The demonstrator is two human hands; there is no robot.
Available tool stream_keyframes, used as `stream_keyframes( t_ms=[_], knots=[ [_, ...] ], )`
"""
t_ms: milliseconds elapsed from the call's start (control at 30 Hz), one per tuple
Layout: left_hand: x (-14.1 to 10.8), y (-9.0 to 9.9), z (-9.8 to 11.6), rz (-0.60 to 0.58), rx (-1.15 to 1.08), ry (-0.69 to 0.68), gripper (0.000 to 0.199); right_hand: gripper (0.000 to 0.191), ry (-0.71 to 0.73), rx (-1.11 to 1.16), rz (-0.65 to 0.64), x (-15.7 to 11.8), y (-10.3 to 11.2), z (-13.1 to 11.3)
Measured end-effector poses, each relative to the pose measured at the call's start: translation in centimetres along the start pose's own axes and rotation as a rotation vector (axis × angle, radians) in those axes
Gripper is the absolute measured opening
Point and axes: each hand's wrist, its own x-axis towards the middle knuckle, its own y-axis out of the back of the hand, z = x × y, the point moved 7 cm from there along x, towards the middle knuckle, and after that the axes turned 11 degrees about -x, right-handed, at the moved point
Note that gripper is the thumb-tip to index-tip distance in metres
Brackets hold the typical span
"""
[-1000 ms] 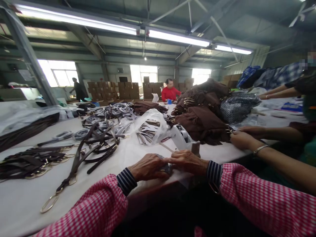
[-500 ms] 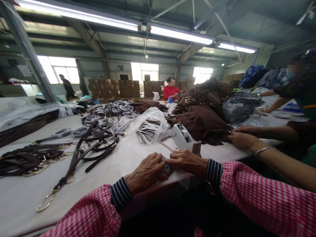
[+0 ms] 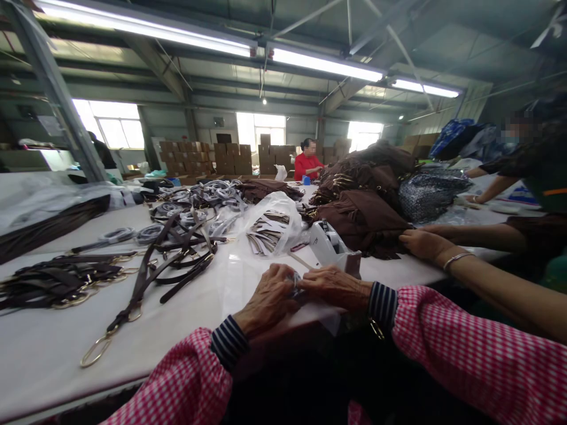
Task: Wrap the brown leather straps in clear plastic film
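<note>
My left hand (image 3: 271, 298) and my right hand (image 3: 333, 287) meet at the table's near edge. Both are closed, fingers curled, around a small greyish plastic-wrapped bundle (image 3: 294, 282). What is inside it is mostly hidden by my fingers. Thin clear plastic (image 3: 319, 319) hangs below my hands. Under my right cuff dangles a gold metal clasp (image 3: 377, 329); what it is fixed to cannot be seen. To the left lie dark brown straps (image 3: 148, 274) with gold rings, one large ring (image 3: 95, 352) nearest me. Just beyond my hands sits a clear bag of paper strips (image 3: 269, 230).
A white tape dispenser (image 3: 325, 243) stands close beyond my right hand. Brown bags (image 3: 361, 221) are heaped behind it. At right, a co-worker's hands (image 3: 425, 242) touch that heap. Plastic-wrapped strap coils (image 3: 195, 203) cover the far left, and a person in red (image 3: 309, 164) is across the table.
My hands keep hold of the bundle and shift only slightly. The view has turned a little left. The co-worker's hands at right have moved a bit leftward along the brown bag.
</note>
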Motion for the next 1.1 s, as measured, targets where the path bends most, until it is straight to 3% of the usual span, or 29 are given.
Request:
stream_keyframes(
  t_ms=[67,200,400,600,867,1000,1100],
  knots=[
    [-0.2,0.6,-0.7,-0.027,-0.060,-0.042,0.027,0.029,-0.026,0.029,-0.011,-0.1,0.0,0.7],
    [-0.4,1.7,-2.2,-0.120,-0.153,-0.144,0.026,0.055,-0.105,0.173,-0.042,0.3,-0.1,2.9],
    [-0.1,2.5,-3.2,-0.262,-0.109,-0.139,0.036,0.028,-0.078,0.242,-0.048,2.3,-0.6,3.1],
    [1.0,1.9,-1.3,-0.052,0.228,-0.038,0.031,0.021,-0.114,0.263,-0.007,3.3,-0.7,2.0],
    [0.4,-0.7,-1.9,0.014,0.297,-0.032,0.031,0.021,-0.248,0.290,0.011,2.5,-0.7,1.0],
    [0.3,-1.4,-2.3,0.040,0.295,-0.029,0.026,0.022,-0.284,0.381,-0.025,2.9,-0.8,2.9],
    [0.5,-1.5,-2.4,0.063,0.239,-0.027,0.018,0.034,-0.428,0.379,-0.026,3.5,-1.4,6.0]
  ],
)
